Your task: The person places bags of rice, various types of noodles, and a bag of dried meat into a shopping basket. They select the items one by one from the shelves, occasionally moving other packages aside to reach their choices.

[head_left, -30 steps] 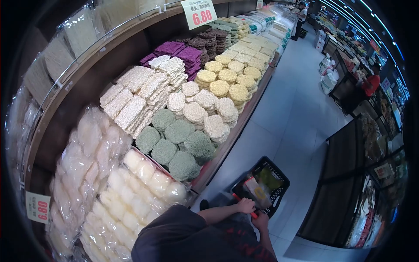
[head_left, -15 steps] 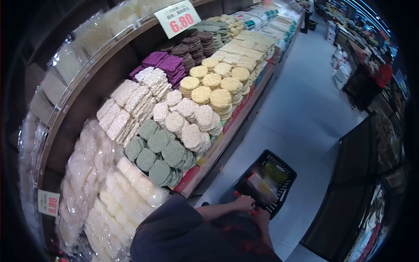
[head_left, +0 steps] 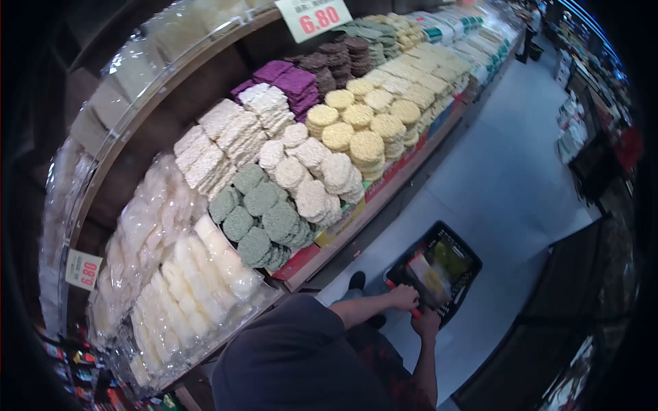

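Note:
My left hand (head_left: 404, 296) is closed around the red handle (head_left: 416, 313) of a black shopping basket (head_left: 468, 284). Beside it, my right hand (head_left: 426, 322) also grips this handle, its fingers wrapped round. Inside the basket lie a pale package with a yellow mark (head_left: 433, 277) and something green (head_left: 449, 252) that I cannot make out. To the left of the hands, round green dried noodle cakes (head_left: 255, 218) sit stacked on a display shelf. Pale round cakes (head_left: 312, 175) and yellow round cakes (head_left: 360, 130) are piled behind them.
Bagged white dried goods (head_left: 195, 288) fill the shelf's near end. A price sign (head_left: 314, 19) hangs above. The pale floor aisle (head_left: 493, 164) runs between this shelf and dark stands (head_left: 555, 294) on the right. A person (head_left: 529, 34) stands far down the aisle.
The view has shifted, so the shelf goods sit further right and the shelf's near corner shows. The basket and both hands appear further right and slightly higher; a dark shoe has come into view.

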Demonstrator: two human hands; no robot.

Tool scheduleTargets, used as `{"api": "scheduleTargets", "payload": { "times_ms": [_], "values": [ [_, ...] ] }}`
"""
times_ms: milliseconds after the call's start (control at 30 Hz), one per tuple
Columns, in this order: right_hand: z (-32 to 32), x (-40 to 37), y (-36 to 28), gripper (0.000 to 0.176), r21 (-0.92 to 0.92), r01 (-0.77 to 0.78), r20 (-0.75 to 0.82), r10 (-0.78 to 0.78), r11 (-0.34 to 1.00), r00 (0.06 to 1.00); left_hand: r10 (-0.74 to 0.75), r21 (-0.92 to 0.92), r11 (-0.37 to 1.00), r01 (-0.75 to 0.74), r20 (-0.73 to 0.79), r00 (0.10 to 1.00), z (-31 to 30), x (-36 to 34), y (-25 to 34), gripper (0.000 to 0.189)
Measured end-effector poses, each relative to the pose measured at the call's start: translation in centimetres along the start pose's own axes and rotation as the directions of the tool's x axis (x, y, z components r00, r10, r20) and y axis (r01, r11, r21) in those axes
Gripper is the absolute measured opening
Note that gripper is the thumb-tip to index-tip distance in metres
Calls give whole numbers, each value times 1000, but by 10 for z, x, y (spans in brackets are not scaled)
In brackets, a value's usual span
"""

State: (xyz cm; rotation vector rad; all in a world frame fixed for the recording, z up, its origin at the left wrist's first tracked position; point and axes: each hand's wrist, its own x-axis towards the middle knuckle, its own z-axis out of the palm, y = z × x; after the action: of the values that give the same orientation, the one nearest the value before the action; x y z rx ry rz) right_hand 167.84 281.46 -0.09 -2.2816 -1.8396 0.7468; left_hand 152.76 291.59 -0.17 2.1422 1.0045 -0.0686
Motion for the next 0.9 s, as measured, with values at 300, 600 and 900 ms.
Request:
{"api": "scheduleTargets", "payload": {
  "times_ms": [300,600,900],
  "values": [
    [-25,46,13,20,-26,-80,27,81,996,996,58,9,998,-57,-132,990,-9,56,-2,36],
    [-43,113,33,16,-6,46,68,-45,999,997,84,-165,982,-90,-42,996,-40,115,-10,33],
    [-59,178,55,10,-81,29,108,-20,996,994,114,-242,960,-138,-111,987,-53,173,-20,28]
  ]
}}
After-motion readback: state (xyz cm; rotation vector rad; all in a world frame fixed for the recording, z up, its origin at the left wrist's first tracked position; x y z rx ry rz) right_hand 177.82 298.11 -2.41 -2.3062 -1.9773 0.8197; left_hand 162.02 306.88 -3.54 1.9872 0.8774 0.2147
